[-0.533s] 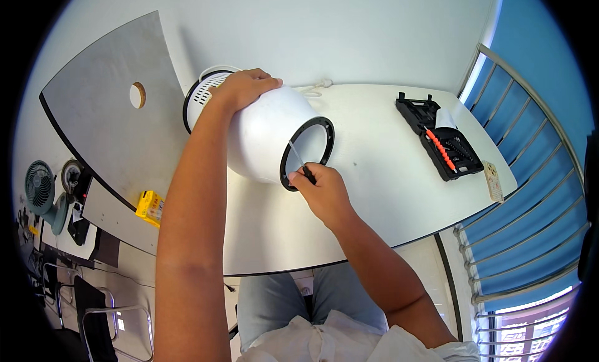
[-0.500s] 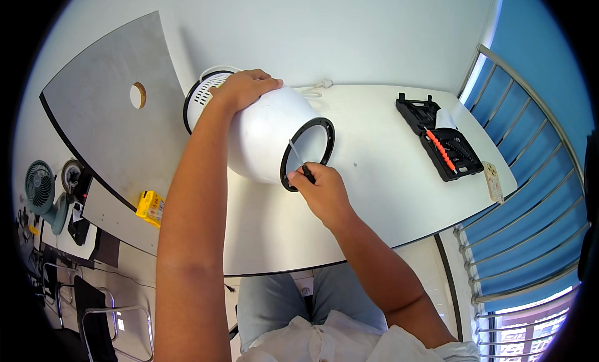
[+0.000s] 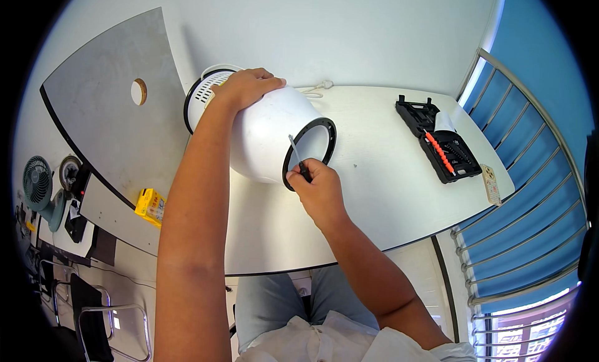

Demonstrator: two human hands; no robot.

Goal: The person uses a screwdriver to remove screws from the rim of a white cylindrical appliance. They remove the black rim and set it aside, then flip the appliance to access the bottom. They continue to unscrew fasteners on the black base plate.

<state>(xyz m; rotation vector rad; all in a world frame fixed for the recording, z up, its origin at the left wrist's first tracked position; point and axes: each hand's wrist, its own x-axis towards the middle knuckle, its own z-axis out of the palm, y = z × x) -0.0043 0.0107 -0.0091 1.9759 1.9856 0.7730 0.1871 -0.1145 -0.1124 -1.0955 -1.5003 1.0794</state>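
Observation:
A white rounded appliance (image 3: pixel 262 134) lies on its side on the white table (image 3: pixel 387 200). Its vented end (image 3: pixel 206 91) faces away to the left, and its black ring rim (image 3: pixel 331 137) faces right, towards me. Across its upper side rests my left hand (image 3: pixel 251 89), fingers stretched and spread over the curved shell. My right hand (image 3: pixel 319 186) is closed around the black handle of a screwdriver (image 3: pixel 296 151). The shaft points up and slightly left, in front of the ring opening. Whether its tip touches the appliance I cannot tell.
At the right, a black tool case (image 3: pixel 446 144) lies unfolded with an orange flexible shaft (image 3: pixel 440 153) in it. A pale remote (image 3: pixel 490 184) sits near the table's right edge. Behind the appliance is a white plug (image 3: pixel 326 84). A yellow box (image 3: pixel 150 206) stands at left; metal railings (image 3: pixel 530 119) line the right.
My right hand and the screwdriver have shifted very slightly, the shaft now a bit more upright. My left hand stays on the appliance. The whole view has moved a little.

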